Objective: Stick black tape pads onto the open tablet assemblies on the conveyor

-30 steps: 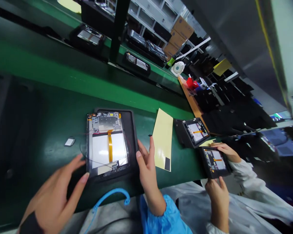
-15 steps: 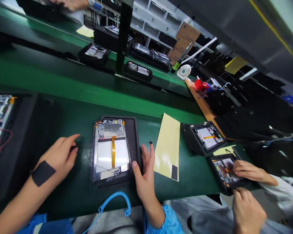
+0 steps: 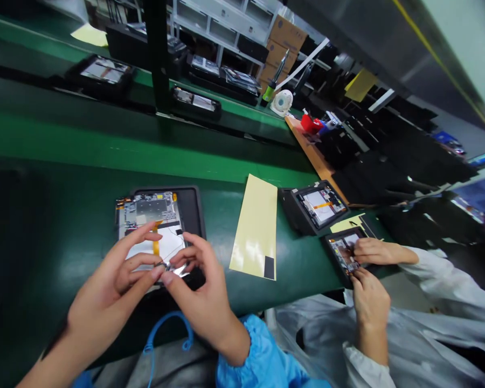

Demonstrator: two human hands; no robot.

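An opened tablet lies in a black tray in front of me, its circuit board, white battery and orange ribbon cable exposed. My left hand reaches over its lower edge, thumb and fingertips drawn together. Facing it, my right hand brings its thumb and middle finger to the same spot, the index finger raised. A thin dark wire runs near the fingertips; what they pinch is too small to make out. By my right index fingertip is a small black square, seemingly stuck on it.
Right of the tray lies a yellow backing sheet with a black patch. Beyond it is another opened tablet on a black block. A co-worker's hands handle a further tablet. A blue coiled cord hangs by the table edge.
My left hand has come from beside the tray onto the tablet's lower part. My right hand has left the tray's side and joined it. The view has shifted right.
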